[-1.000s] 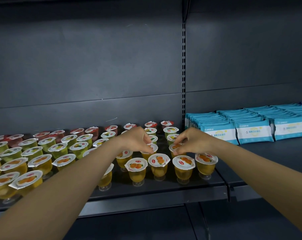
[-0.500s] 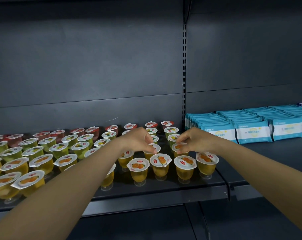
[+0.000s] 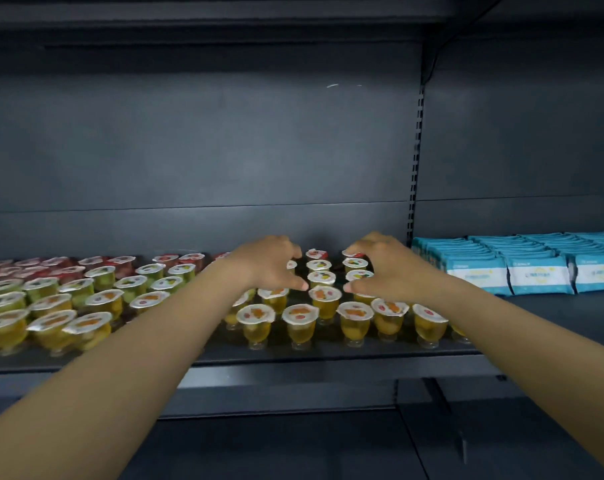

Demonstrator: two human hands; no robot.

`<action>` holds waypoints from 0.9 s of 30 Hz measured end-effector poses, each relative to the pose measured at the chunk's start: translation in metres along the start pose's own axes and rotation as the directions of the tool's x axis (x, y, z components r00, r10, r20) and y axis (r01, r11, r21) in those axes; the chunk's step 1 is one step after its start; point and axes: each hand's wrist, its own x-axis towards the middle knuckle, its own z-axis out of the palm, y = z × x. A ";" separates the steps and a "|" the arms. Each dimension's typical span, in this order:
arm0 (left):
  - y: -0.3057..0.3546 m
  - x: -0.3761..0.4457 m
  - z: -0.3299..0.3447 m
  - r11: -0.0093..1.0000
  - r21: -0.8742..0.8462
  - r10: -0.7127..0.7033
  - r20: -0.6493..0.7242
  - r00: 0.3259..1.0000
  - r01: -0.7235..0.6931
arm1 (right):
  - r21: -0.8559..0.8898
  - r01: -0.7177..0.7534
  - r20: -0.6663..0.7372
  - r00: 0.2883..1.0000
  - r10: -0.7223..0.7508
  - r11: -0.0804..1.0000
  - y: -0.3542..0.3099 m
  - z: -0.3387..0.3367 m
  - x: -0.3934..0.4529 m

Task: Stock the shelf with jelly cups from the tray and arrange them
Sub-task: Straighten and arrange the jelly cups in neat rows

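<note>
Yellow, green and red jelly cups (image 3: 299, 323) fill the shelf (image 3: 293, 355); left hand (image 3: 271, 263) and right hand (image 3: 383, 268) hover, grip released, fingers spread.

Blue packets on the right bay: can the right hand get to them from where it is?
Probably yes. The right hand hovers over the jelly cups just left of the blue packets, holding nothing visible, and nothing stands between them but the slotted upright at the back.

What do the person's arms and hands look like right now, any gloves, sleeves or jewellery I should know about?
Both arms are bare from as far up the forearm as the frame shows, with no sleeve in view. The left hand and right hand wear no gloves, and no watch, bracelet or ring is visible. The picture is slightly blurred, so fine marks cannot be ruled out.
</note>
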 end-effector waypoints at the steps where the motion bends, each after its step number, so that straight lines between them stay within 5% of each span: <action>1: -0.014 -0.017 -0.002 1.000 0.014 -0.005 -0.003 1.000 0.005 | 0.011 0.003 -0.002 1.000 -0.003 1.000 -0.021 0.002 -0.003; 14: -0.192 -0.241 -0.026 0.988 0.127 -0.084 -0.058 0.995 0.091 | -0.003 0.087 -0.001 0.996 -0.087 0.996 -0.304 0.047 -0.039; 27: -0.297 -0.353 -0.038 0.942 0.163 -0.263 -0.191 0.946 0.295 | -0.062 0.252 0.023 0.968 -0.251 0.966 -0.447 0.063 -0.026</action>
